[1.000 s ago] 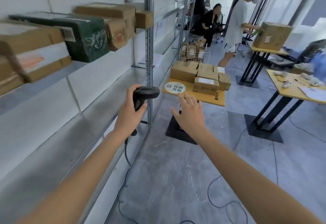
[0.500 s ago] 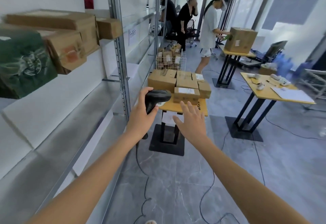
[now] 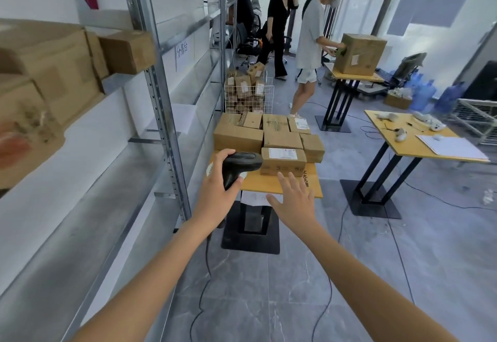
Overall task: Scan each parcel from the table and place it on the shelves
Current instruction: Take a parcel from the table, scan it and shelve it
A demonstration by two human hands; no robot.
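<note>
The parcels (image 3: 269, 137) are plain brown cardboard boxes, flat-sided and square-cornered, packed edge to edge on a small table (image 3: 285, 187) with a smooth yellow wooden top and a black pedestal foot. The nearest parcel (image 3: 283, 161) sits at the front of the stack with a white printed label on its upper face. Since half a second ago the table and its boxes have drawn closer and fill more of the view, while the green box on the shelf has slipped out of sight to the left.

The right hand (image 3: 294, 201) reaches forward with fingers spread and straight, holding nothing, its fingertips just short of the labelled parcel and over the table's near edge. The left hand (image 3: 217, 193) grips a matte black barcode scanner (image 3: 239, 164) by its handle, the rounded head level with the labelled parcel and just left of it; a dark cable (image 3: 204, 282) trails from it to the grey marbled floor.

Along the left run metal shelves (image 3: 166, 126) of grey perforated uprights, with more cardboard boxes (image 3: 53, 72) on an upper level, blurred. Behind the table stands a white wire basket (image 3: 248, 97) filled with small parcels.
</note>
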